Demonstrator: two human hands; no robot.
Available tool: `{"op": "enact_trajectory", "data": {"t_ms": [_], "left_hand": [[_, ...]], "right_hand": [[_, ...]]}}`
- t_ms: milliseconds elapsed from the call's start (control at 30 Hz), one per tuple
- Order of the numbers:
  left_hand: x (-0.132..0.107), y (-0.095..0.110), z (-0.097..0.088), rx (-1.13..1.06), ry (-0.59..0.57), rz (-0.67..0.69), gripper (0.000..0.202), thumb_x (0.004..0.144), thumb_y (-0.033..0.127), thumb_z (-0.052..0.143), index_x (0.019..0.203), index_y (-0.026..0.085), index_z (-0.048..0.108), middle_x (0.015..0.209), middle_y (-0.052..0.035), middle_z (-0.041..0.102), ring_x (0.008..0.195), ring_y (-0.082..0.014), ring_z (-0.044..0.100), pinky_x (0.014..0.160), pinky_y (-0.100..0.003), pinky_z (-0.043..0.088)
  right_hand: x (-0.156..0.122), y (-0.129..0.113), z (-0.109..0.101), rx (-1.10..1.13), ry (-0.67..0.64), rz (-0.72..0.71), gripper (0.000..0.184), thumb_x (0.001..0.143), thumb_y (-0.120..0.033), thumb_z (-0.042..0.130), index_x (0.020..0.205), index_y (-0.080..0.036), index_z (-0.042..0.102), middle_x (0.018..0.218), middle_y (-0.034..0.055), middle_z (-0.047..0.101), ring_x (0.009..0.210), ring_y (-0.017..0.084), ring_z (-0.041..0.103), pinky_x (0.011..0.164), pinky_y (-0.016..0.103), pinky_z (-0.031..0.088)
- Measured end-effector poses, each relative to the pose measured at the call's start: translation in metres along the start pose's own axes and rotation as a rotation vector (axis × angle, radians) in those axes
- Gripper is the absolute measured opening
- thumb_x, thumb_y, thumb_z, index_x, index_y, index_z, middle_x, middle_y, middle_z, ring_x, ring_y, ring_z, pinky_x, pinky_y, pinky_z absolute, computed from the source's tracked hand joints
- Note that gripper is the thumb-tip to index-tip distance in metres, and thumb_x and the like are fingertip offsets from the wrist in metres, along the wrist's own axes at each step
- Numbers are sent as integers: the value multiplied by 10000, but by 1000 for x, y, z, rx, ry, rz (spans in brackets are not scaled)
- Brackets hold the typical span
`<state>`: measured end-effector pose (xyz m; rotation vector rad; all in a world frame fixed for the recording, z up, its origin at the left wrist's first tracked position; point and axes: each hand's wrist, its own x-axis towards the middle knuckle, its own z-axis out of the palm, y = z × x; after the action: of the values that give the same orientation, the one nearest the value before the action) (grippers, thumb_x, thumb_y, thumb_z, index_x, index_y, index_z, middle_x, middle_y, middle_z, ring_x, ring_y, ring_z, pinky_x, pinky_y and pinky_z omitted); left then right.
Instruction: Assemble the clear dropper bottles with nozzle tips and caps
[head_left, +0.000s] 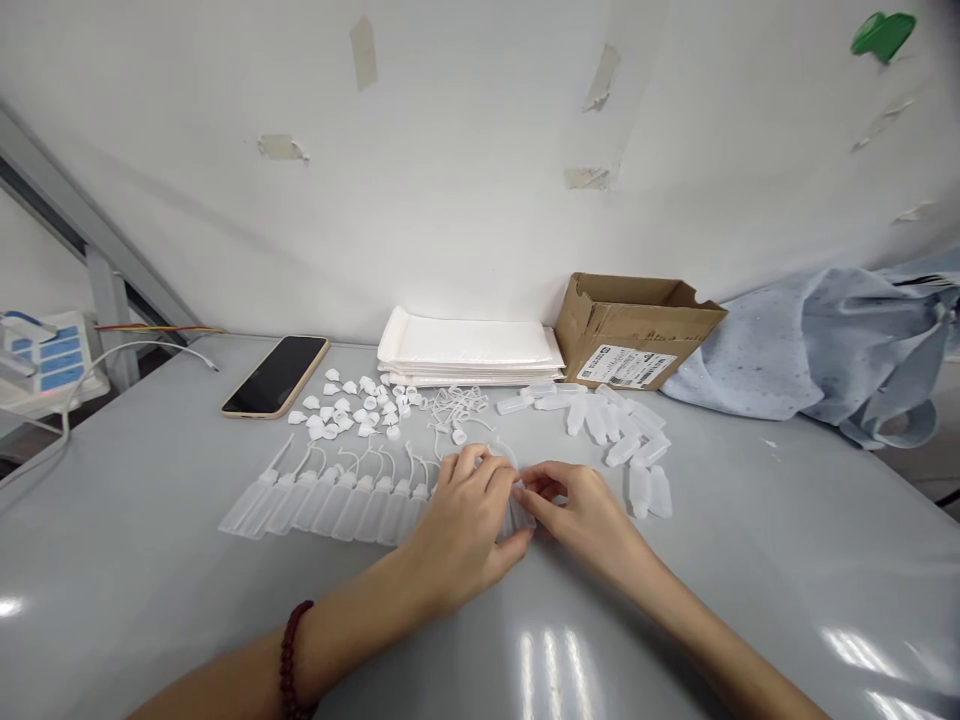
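- Translucent plastic bottle (523, 514): between the hands, at 3 o'clock from the left hand (469, 510), 9 o'clock from the right hand (581, 505), both touching; long axis roughly 12 to 6.
- Left hand: curled, clamped on the bottle.
- Right hand: fingertips pinched at its upper end.

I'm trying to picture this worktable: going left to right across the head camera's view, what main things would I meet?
Phone → pile of white caps → left hand → right hand → pair of loose plastic bottles → pale blue cloth.
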<state>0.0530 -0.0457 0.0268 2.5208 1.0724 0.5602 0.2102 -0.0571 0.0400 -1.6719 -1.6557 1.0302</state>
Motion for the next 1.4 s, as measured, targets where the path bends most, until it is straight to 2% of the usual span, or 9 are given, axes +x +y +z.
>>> {"op": "enact_trajectory", "data": {"t_ms": [267,633,900,1233,1400], "left_hand": [[0,1,-10,-36,-86,-59,325,779,236,615,1062,167,471,1122,-75,588,1100,-297,414,871,-469,362],[-4,-3,-11,-47,-126,-42,362,768,240,617,1085,181,450,1165,-72,566,1130,-301,388,882,-468,340],[-5,-2,-10,-86,-122,-37,385,755,220,640,1087,178,451,1190,-71,561,1146,-299,382,892,-459,348],[-3,-5,-18,-116,-50,-53,391,784,345,671,1075,184,465,1171,-84,558,1110,-291,411,904,-470,361],[-1,-11,-20,-130,40,-90,252,856,337,565,1047,191,489,1122,-80,574,1101,-276,419,898,-463,371]], "right_hand": [[-2,-1,1,-43,-28,21,173,782,-247,519,699,-160,643,616,10,606,565,147,540,526,249,409],[-3,-1,1,-23,-32,53,162,771,-249,531,808,-150,654,675,21,624,494,132,533,512,268,442],[-1,5,2,65,-33,89,201,734,-281,593,883,-153,638,739,34,630,598,155,571,494,252,452],[0,5,-4,90,-22,113,217,741,-303,605,903,-159,623,732,11,613,568,140,566,481,248,446],[-1,4,-6,101,-32,124,205,767,-300,591,911,-155,610,720,5,611,562,136,567,490,250,447]]}}
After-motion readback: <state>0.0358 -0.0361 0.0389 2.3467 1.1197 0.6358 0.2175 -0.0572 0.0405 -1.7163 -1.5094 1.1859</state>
